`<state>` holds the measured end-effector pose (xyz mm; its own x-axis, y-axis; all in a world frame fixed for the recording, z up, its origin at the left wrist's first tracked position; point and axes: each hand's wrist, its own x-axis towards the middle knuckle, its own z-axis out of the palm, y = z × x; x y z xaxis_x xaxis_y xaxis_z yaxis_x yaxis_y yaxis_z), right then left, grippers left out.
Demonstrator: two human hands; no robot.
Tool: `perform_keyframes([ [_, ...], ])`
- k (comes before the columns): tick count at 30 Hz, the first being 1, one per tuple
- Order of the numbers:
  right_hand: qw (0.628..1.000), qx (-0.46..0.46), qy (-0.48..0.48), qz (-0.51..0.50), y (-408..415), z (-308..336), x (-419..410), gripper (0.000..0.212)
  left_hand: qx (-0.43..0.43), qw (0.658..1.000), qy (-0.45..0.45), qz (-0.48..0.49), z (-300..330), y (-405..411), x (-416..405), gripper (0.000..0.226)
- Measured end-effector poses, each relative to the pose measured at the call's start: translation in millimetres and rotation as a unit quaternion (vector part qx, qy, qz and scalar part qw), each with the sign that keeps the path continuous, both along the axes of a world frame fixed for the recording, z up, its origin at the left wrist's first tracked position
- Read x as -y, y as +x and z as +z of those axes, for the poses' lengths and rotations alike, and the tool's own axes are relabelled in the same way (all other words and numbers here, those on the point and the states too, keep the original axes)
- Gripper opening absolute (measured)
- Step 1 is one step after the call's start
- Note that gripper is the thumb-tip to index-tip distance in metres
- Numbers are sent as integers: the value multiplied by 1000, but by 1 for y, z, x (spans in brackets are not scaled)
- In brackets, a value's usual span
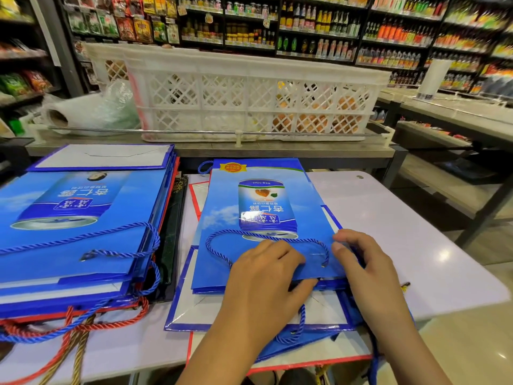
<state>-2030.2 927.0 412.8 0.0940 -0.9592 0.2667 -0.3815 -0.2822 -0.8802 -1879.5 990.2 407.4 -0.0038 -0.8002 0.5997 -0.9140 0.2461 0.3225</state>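
Note:
A flat blue paper gift bag (263, 212) with a printed can and a blue rope handle (266, 240) lies on top of a small pile of bags in the middle of the white table (402, 232). My left hand (266, 276) pinches the bag's near edge, fingers on top and thumb underneath. My right hand (366, 262) grips the bag's right near corner with curled fingers. Under it lie a white-faced blue-edged bag (194, 309) and a red-edged one (277, 362).
A taller stack of the same blue bags (77, 232) sits at the left, with red, blue and gold rope handles (69, 329) trailing over the table edge. Behind stand a white lattice crate (249, 93) on a counter, a plastic bag roll (72, 112) and shop shelves.

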Motion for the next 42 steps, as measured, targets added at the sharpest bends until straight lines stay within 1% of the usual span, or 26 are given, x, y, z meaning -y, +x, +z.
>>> perform_keyframes([
  [2, 998, -53, 39, 1, 1, 4, 1, 17, -1, 1000, -7, -4, 1, 1, -3, 34],
  [4, 995, -71, 73, 8, 3, 12, 2, 26, -15, 999, -30, 2, 3, 2, -6, 33],
  [5, 995, -53, 87, 13, 4, 18, 1, 29, -29, 998, -47, 5, 4, 2, -8, 32],
  [8, 990, 54, 129, 23, 7, 38, 0, 36, -77, 992, -98, 0, 8, 4, -10, 30],
  [9, 987, 77, 136, 22, 7, 40, 3, 36, -83, 991, -108, -2, 10, 5, -10, 30],
  [11, 979, 126, 161, 22, 9, 46, 6, 45, -83, 991, -106, -2, 13, 7, -11, 31],
  [13, 961, 186, 205, 18, 9, 50, 7, 45, -105, 991, -85, -8, 15, 11, -12, 32],
  [16, 918, 292, 256, 76, 8, 52, 6, 22, -192, 981, 1, -28, 24, 17, -15, 41],
  [18, 905, 314, 260, 119, 10, 50, 6, 26, -214, 975, 50, -33, 30, 20, -15, 50],
  [19, 902, 324, 254, 128, 12, 47, 7, 29, -201, 977, 67, -32, 34, 21, -16, 55],
  [21, 892, 355, 246, 132, 14, 46, 5, 31, -117, 987, 101, -47, 42, 23, -21, 71],
  [23, 889, 372, 231, 133, 16, 48, 5, 31, -44, 988, 133, -62, 46, 27, -27, 85],
  [24, 887, 378, 224, 140, 16, 50, 6, 31, -19, 988, 137, -64, 47, 28, -31, 85],
  [26, 887, 384, 207, 154, 16, 57, 6, 29, 41, 995, 76, -52, 47, 31, -34, 63],
  [28, 891, 385, 184, 153, 17, 63, 7, 26, 61, 998, 5, -29, 52, 35, -35, 46],
  [29, 903, 370, 162, 148, 19, 64, 9, 25, 58, 998, -22, -26, 56, 39, -34, 43],
  [30, 923, 334, 132, 138, 20, 65, 10, 24, 58, 997, -45, -24, 61, 42, -33, 41],
  [32, 970, 216, 51, 102, 24, 62, 17, 31, 73, 995, -73, -11, 76, 47, -32, 38],
  [33, 985, 147, 4, 91, 24, 60, 23, 41, 88, 993, -76, 0, 84, 49, -31, 38],
  [35, 992, 12, -85, 95, 26, 55, 32, 60, 132, 988, -82, 10, 98, 52, -29, 38],
  [36, 986, -27, -123, 107, 26, 54, 36, 63, 158, 983, -92, 11, 103, 53, -28, 37],
  [37, 980, -40, -149, 122, 26, 54, 41, 58, 180, 977, -112, 13, 107, 54, -28, 36],
  [38, 976, -38, -164, 136, 27, 55, 44, 47, 197, 970, -138, 22, 110, 55, -28, 33],
  [40, 970, -29, -201, 135, 28, 59, 47, 24, 202, 958, -188, 73, 115, 56, -30, 28],
  [41, 965, -18, -227, 127, 29, 64, 45, 22, 189, 953, -211, 106, 116, 57, -31, 29],
  [42, 962, 2, -244, 121, 29, 69, 43, 24, 168, 949, -230, 136, 116, 59, -33, 35],
])
